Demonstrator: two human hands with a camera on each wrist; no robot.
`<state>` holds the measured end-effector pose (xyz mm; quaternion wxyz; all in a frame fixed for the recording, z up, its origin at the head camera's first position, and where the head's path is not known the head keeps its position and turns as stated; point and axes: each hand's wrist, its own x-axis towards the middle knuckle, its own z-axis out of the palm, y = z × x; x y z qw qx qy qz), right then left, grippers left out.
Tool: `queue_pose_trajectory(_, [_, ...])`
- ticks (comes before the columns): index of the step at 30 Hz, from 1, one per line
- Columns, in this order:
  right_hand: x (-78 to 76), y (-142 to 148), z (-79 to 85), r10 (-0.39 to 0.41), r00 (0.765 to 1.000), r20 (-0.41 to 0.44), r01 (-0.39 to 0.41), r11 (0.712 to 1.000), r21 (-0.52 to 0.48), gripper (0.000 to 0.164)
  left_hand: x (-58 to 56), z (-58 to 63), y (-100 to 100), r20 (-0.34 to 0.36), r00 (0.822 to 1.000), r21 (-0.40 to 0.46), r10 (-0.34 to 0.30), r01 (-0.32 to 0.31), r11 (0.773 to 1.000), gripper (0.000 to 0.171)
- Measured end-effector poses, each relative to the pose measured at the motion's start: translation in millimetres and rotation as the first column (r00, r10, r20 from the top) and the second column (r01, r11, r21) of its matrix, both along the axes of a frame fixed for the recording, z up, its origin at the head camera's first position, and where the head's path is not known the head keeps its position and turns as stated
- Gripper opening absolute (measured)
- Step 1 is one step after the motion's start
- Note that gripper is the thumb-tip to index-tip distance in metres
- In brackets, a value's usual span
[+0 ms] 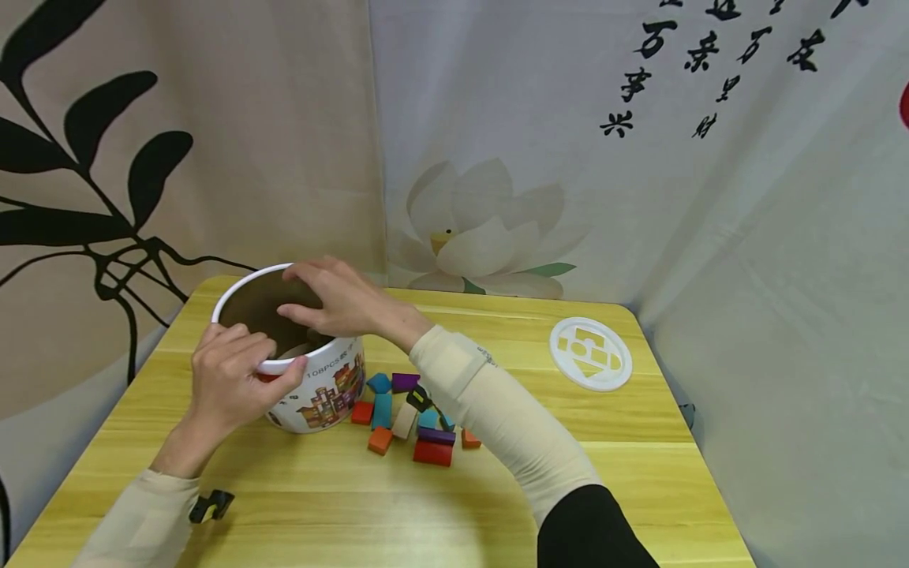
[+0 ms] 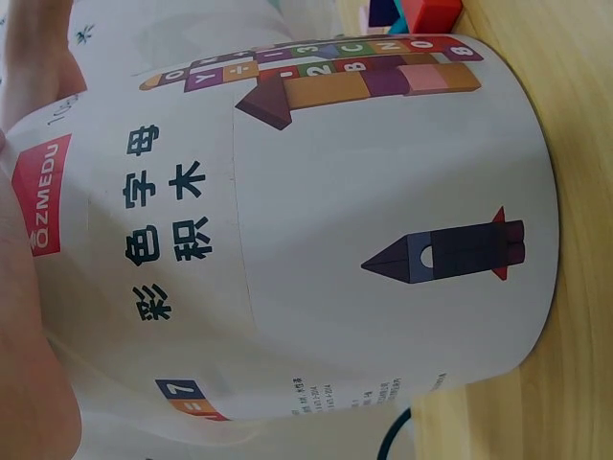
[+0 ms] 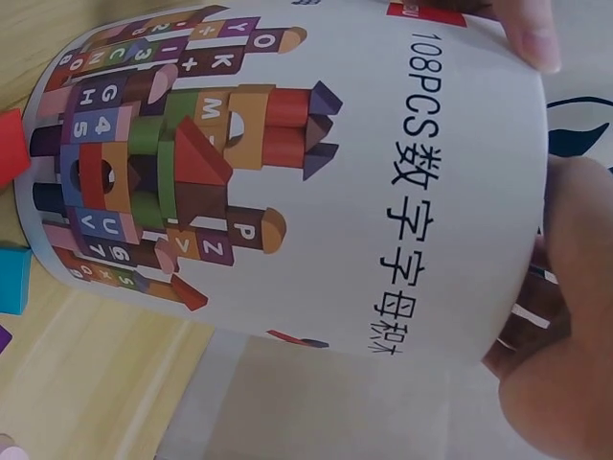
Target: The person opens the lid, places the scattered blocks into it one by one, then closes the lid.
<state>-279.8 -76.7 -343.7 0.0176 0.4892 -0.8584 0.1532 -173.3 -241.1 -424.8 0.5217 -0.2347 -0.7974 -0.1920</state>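
Observation:
A white printed block bucket point(image 1: 319, 398) stands near the table's left back, its mouth tipped toward me in the head view. My left hand point(image 1: 230, 379) grips the near left of its rim, fingers over the edge and thumb outside. Over the mouth is my right hand point(image 1: 344, 304), thumb and forefinger apart, the other fingers hidden below the palm. In the right wrist view, part of that hand point(image 3: 575, 316) shows beside the rim. Little of the bucket's dark inside shows. Right of it lie wooden blocks: blue point(image 1: 381, 410), red point(image 1: 433, 453), purple point(image 1: 405, 383) and orange point(image 1: 379, 440).
A round white lid point(image 1: 591, 383) with shape cut-outs lies at the back right of the wooden table point(image 1: 341, 505). Printed curtains point(image 1: 490, 95) hang behind the table's back edge. The right forearm point(image 1: 497, 410) passes over some of the blocks.

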Motion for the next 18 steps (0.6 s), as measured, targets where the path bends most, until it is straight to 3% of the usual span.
queue_pose_trajectory(9, [2.5,2,0.4,0.013,0.988,-0.154,-0.004,0.998,0.061,0.074,0.7,1.0,2,-0.016,1.000,-0.003,0.000,0.000,1.000,0.057])
queue_pose_trajectory(18, [7.4,10,-1.6,0.025,0.981,-0.190,-0.006,0.995,0.100,0.075,-0.2,-0.8,2,-0.028,1.000,0.002,0.002,-0.002,1.000,0.058])
